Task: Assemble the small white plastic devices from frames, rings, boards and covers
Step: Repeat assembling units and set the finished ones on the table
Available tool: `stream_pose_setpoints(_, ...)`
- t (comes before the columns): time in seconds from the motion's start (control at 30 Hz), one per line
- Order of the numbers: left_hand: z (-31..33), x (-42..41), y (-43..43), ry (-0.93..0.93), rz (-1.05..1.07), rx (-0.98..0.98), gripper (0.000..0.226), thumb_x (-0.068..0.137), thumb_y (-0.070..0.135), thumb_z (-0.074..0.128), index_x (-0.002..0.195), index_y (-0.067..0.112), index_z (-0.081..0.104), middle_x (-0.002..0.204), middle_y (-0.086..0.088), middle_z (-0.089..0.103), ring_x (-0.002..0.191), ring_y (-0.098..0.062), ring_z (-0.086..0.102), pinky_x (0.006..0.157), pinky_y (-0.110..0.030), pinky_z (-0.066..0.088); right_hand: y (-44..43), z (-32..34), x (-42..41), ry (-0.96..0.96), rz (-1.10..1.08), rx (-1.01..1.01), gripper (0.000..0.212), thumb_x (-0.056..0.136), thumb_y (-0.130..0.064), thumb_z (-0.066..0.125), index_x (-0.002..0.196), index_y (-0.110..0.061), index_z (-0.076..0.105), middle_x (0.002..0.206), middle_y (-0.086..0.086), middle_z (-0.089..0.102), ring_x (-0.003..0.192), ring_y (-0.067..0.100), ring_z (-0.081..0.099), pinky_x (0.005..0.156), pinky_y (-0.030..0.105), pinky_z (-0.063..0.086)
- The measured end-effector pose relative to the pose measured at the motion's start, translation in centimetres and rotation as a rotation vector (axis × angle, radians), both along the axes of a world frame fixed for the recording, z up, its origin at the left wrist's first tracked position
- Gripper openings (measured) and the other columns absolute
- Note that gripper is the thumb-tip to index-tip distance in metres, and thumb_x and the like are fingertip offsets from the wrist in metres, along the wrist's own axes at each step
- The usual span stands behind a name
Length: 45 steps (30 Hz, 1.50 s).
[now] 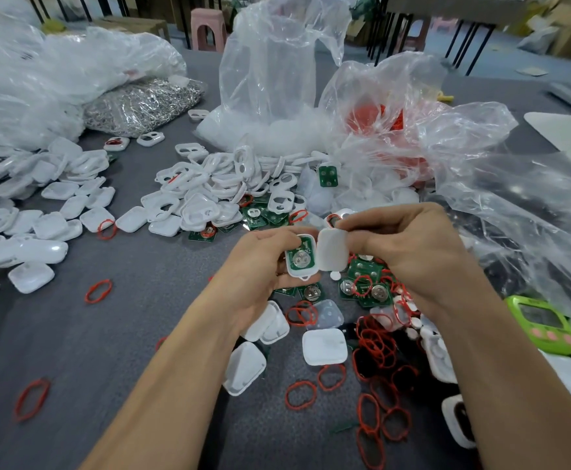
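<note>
Left hand (260, 266) grips a frame (302, 273) with a green board (299, 258) set in it; right hand (409, 252) pinches a white cover (333, 250) beside it, over the grey table (124, 317).

Nearer than the fingers, red rings (300, 394) lie scattered among loose covers (324, 346). The left fingers curl round the frame from its left side, board face up. The right thumb and fingertips hold the cover by its right edge, and its left edge meets the frame's right rim. Just below and right of the right fingers lie loose boards (365, 286) tangled with more rings. Beyond the fingers, to the left, sits a heap of frames (209, 184); farther off stand clear plastic bags (277, 79). To the right of the right wrist lies a green gadget (541, 323).
</note>
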<state>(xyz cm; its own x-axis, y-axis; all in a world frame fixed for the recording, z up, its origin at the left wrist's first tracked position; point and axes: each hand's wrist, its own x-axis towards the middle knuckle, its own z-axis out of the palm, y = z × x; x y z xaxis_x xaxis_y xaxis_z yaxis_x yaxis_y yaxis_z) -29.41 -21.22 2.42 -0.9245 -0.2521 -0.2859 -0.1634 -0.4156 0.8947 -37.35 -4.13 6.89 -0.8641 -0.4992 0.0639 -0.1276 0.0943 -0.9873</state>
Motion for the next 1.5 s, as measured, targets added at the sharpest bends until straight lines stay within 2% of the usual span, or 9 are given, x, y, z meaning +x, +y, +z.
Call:
stream_pose_setpoints(0.37,-0.2,0.1,0.2,0.012,-0.037,-0.103,0.026,0.096,-0.003,0.055,0.108,0.004,0.077,0.103,-0.019,0.077,0.082,-0.023,0.074,0.069,-0.031,0.061,-0.5,-1.7,0.3,-0.116,0.012,-0.049,0.028,0.085,0.012,0.071,0.076,-0.012,0.082,0.082,0.010,0.079,0.074,0.017,0.073,0.069,0.023,0.060)
stream_pose_setpoints(0.6,0.1,0.1,0.5,0.011,-0.086,0.014,0.030,0.100,0.018,0.055,0.091,0.010,0.082,0.094,-0.017,0.077,0.083,-0.029,0.075,0.073,-0.038,0.061,-1.2,-2.3,0.6,0.147,-0.092,0.166,0.026,0.081,-0.009,0.080,0.079,-0.035,0.083,0.077,-0.006,0.079,0.078,0.016,0.077,0.080,0.045,0.064)
stream_pose_setpoints(0.73,0.1,0.1,0.5,0.003,-0.099,0.053,0.028,0.101,0.012,0.051,0.102,0.003,0.077,0.092,-0.019,0.076,0.078,-0.027,0.075,0.068,-0.036,0.062,-1.6,-2.4,1.3,0.276,-0.170,0.232,0.020,0.079,-0.014,0.080,0.078,-0.034,0.083,0.072,-0.017,0.076,0.071,0.002,0.074,0.072,0.030,0.063)
stream_pose_setpoints(0.87,0.0,0.1,0.5,0.017,-0.140,-0.025,0.032,0.096,-0.004,0.048,0.109,0.006,0.076,0.101,-0.018,0.077,0.086,-0.022,0.074,0.078,-0.036,0.063,-2.5,-2.7,2.1,0.361,-0.280,0.249,0.020,0.078,-0.015,0.082,0.073,-0.034,0.080,0.068,-0.025,0.071,0.066,-0.005,0.069,0.059,0.008,0.050)
stream_pose_setpoints(1.03,-0.2,0.1,0.6,0.048,-0.152,-0.087,0.041,0.093,-0.014,0.046,0.119,0.004,0.072,0.085,-0.001,0.077,0.063,-0.006,0.069,0.067,-0.024,0.061,-3.3,-3.7,3.1,0.370,-0.405,0.239,0.012,0.079,-0.019,0.084,0.076,-0.030,0.081,0.059,-0.027,0.066,0.065,-0.011,0.065,0.058,0.004,0.046)
stream_pose_setpoints(1.1,-0.2,0.1,0.6,0.055,-0.152,-0.098,0.041,0.094,-0.013,0.046,0.122,0.004,0.071,0.088,-0.004,0.077,0.065,-0.007,0.070,0.070,-0.025,0.062,-3.4,-4.0,3.3,0.364,-0.435,0.242,0.011,0.080,-0.021,0.084,0.077,-0.031,0.082,0.061,-0.027,0.065,0.067,-0.011,0.065,0.058,0.003,0.046)
stream_pose_setpoints(1.23,-0.3,0.1,0.5,0.058,-0.140,-0.076,0.039,0.095,-0.011,0.048,0.119,0.006,0.073,0.103,-0.015,0.077,0.081,-0.017,0.074,0.075,-0.028,0.062,-3.4,-4.2,3.1,0.313,-0.443,0.217,0.023,0.081,-0.022,0.083,0.068,-0.038,0.074,0.063,-0.024,0.069,0.067,-0.008,0.067,0.058,0.005,0.047)
stream_pose_setpoints(1.4,-0.5,0.1,0.4,0.050,-0.135,-0.103,0.036,0.097,-0.009,0.050,0.114,0.010,0.075,0.093,-0.006,0.078,0.074,-0.010,0.071,0.089,-0.040,0.062,-2.9,-4.7,2.3,0.141,-0.389,0.244,0.014,0.081,-0.035,0.081,0.069,-0.032,0.074,0.066,-0.023,0.070,0.063,-0.004,0.066,0.052,0.010,0.044)
stream_pose_setpoints(1.5,-0.3,0.2,0.4,0.071,-0.159,-0.101,0.038,0.097,-0.007,0.051,0.114,0.013,0.078,0.106,-0.009,0.077,0.089,-0.016,0.073,0.099,-0.047,0.057,-2.4,-5.0,1.6,0.021,-0.280,0.182,0.007,0.086,-0.033,0.078,0.080,-0.028,0.075,0.075,-0.011,0.075,0.071,0.009,0.071,0.066,0.032,0.056)
